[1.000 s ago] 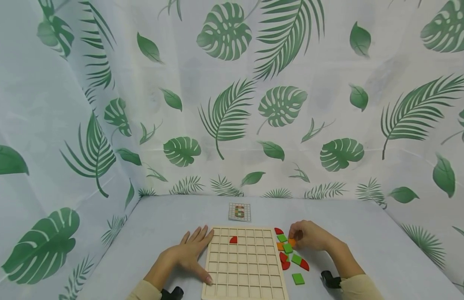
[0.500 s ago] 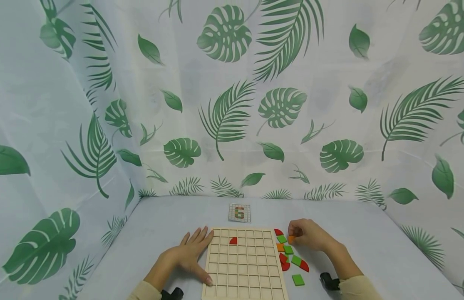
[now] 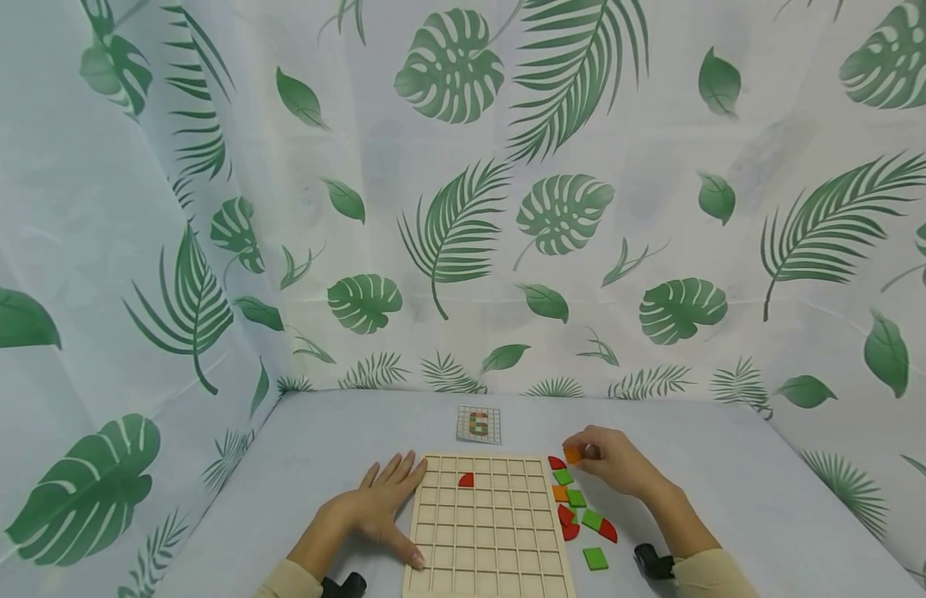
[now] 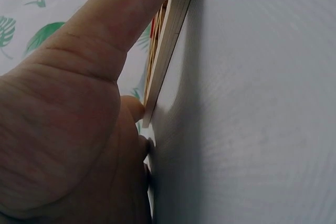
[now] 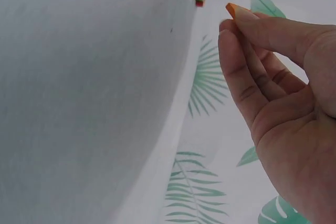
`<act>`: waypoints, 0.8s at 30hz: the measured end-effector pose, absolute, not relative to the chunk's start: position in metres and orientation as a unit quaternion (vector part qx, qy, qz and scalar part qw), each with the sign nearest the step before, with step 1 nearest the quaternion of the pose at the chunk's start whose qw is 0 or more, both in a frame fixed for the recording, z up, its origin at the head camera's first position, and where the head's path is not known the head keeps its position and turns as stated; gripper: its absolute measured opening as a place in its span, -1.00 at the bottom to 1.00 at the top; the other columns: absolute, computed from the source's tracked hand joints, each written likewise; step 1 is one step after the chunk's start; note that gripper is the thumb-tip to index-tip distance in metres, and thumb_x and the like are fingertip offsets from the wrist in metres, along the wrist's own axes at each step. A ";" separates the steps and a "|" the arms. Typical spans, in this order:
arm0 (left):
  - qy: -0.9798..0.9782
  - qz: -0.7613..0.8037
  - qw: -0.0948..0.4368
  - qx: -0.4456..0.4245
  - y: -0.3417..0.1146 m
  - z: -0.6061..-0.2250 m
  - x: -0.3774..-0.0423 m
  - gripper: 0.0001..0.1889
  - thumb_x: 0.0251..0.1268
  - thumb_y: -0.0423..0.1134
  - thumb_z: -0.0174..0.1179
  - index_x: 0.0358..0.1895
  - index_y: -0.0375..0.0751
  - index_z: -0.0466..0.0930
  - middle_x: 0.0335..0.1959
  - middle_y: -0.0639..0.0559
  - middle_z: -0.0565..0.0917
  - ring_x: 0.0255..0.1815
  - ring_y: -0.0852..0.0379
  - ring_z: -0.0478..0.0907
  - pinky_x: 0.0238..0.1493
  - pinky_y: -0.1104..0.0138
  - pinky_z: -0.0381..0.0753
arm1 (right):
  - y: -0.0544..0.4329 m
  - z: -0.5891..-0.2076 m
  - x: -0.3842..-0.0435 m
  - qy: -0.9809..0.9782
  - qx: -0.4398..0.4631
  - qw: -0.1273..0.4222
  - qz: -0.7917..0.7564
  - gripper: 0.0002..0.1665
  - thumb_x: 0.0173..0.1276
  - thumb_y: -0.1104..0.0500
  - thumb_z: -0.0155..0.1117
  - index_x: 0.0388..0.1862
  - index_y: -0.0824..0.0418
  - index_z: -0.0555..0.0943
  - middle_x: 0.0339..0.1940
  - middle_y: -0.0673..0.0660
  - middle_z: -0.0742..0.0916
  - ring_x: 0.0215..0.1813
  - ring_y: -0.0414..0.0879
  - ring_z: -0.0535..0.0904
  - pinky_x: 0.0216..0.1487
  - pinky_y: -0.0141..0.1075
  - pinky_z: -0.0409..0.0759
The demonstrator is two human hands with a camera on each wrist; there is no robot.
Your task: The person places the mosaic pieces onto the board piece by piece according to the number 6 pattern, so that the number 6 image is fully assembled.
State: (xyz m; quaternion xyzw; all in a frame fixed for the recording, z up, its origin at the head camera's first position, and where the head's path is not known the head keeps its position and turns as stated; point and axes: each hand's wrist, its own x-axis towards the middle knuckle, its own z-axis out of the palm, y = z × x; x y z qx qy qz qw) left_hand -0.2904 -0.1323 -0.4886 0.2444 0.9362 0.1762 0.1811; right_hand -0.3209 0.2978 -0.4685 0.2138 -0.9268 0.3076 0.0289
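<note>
Head view: my right hand point(image 3: 616, 460) pinches a flat orange piece point(image 3: 572, 453) near the far right corner of the pale wooden grid board point(image 3: 486, 536), whose left edge my outspread left hand point(image 3: 376, 505) touches.

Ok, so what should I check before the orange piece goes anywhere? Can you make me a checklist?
1. Orange piece pinched by the right hand: ok, and held up off the table.
2. Left hand on the board: ok, it touches the left edge.
3. Card uncovered: ok, it lies behind the board.
4. Room on the board: ok, just one red piece shows there.
5. Loose pieces spread apart: not ok, they're bunched to the right of the board.
6. The right square for orange: cannot tell, the card's squares look too small to read.
</note>
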 end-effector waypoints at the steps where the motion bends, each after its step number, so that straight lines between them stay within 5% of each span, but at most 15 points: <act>1: 0.936 0.177 0.181 0.244 -0.133 -0.489 -0.291 0.53 -0.30 0.51 0.55 0.73 -0.04 -0.17 0.76 -0.17 -0.21 0.77 -0.23 -0.31 0.67 -0.27 -0.33 | 0.297 -0.469 -0.321 -0.926 0.218 0.031 0.307 -0.67 0.34 0.36 0.44 0.09 0.28 0.75 -0.27 0.03 0.70 -0.31 -0.19 0.49 -0.35 -0.40 0.56; 9: 0.936 0.178 0.181 0.242 -0.134 -0.491 -0.292 0.54 -0.32 0.53 0.54 0.73 -0.02 -0.17 0.76 -0.17 -0.23 0.77 -0.22 -0.33 0.67 -0.25 -0.35 | 0.286 -0.468 -0.324 -0.912 0.234 0.026 0.335 -0.65 0.32 0.23 0.52 0.07 0.26 0.75 -0.13 0.02 0.80 -0.23 -0.23 0.66 -0.16 -0.42 0.70; 14: 0.936 0.175 0.181 0.245 -0.134 -0.492 -0.293 0.55 -0.31 0.53 0.54 0.73 -0.02 -0.19 0.76 -0.18 -0.24 0.77 -0.22 -0.34 0.67 -0.26 -0.37 | 0.271 -0.471 -0.328 -0.900 0.273 0.053 0.335 -0.70 0.27 0.20 0.57 -0.01 0.14 0.77 -0.25 -0.10 0.75 -0.30 -0.30 0.58 -0.27 -0.41 0.65; 24: 0.936 0.173 0.186 0.244 -0.133 -0.492 -0.293 0.54 -0.29 0.52 0.54 0.73 -0.01 -0.22 0.76 -0.17 -0.26 0.77 -0.22 -0.36 0.67 -0.25 -0.37 | 0.235 -0.456 -0.330 -0.877 0.330 0.051 0.345 -0.68 0.36 0.24 0.49 0.07 0.26 0.76 -0.24 -0.05 0.78 -0.30 -0.32 0.59 -0.27 -0.39 0.66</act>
